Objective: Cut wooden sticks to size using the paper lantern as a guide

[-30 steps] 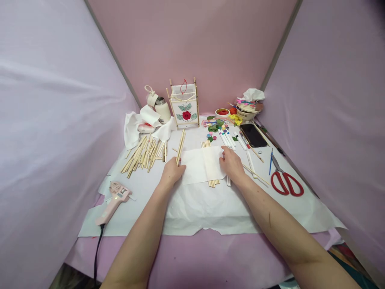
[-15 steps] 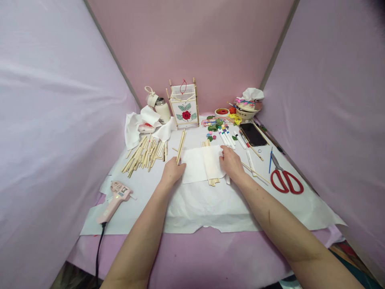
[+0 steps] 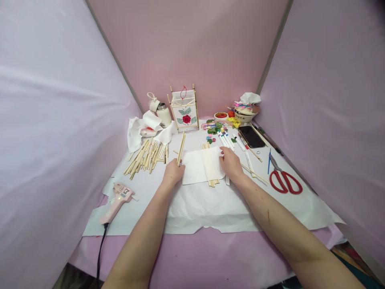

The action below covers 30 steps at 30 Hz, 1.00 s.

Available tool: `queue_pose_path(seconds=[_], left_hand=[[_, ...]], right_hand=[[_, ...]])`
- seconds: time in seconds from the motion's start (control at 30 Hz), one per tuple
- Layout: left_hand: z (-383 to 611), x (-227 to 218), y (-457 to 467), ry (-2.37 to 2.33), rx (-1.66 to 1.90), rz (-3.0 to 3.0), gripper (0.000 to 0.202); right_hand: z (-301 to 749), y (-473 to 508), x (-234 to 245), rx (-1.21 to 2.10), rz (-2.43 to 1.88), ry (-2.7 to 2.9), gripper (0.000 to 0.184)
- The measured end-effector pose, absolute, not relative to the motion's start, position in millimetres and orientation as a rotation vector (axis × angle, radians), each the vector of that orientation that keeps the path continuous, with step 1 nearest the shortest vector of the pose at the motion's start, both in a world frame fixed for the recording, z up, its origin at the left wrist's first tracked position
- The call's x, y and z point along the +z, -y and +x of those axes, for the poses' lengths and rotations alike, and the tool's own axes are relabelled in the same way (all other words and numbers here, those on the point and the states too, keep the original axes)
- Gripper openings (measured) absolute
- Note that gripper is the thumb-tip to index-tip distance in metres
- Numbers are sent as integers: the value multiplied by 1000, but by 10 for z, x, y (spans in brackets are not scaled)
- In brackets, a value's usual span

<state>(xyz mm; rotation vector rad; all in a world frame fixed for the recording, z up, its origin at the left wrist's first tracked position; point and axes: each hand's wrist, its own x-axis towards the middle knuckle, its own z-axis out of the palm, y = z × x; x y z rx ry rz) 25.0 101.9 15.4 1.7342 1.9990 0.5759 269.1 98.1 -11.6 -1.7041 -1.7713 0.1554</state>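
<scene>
Pink-walled booth [image 3: 192, 44], white-covered table [image 3: 207, 210], left hand [image 3: 173, 172] closed round thin sticks [image 3: 181, 149], right hand [image 3: 231, 163] curled at a white cloth [image 3: 194, 168], whether pinching I can't tell, cloth lying over a stick row [image 3: 214, 183] between both hands, rose-decorated lantern [image 3: 184, 112] behind.

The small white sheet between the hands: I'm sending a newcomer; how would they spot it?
Find the stick-framed box with a red flower. Nearer, between the left hand and right hand, lies the small white sheet. Unlike the crumpled white cloths, it lies fairly flat, pale stick ends poking past two edges.

Lilac cloth [image 3: 54, 132] (lightly creased) flanks a pink wall [image 3: 195, 44].
</scene>
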Motion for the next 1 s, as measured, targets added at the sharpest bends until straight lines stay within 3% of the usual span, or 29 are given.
queue_pose_path(seconds=[0.3,0.53,0.73,0.9,1.0], left_hand=[[391,487,-1157,-1785,947,1653,36],[762,812,-1647,-1378,1187,1488,28],[688,645,-1339,-1023,1321,1314,44],[708,314,-905,-933,1265,1319,49],[758,200,-754,-935,1252,1348,51]], right_hand=[[2875,-1217,364,294,-1328,1298,33],[3597,-2050,551,233,-1528,953,26],[3795,-1903,644,176,-1634,987,38],[2921,-1370,747,645,-1348,1458,35],[2350,-1072,864,1387,-704,1712,49]])
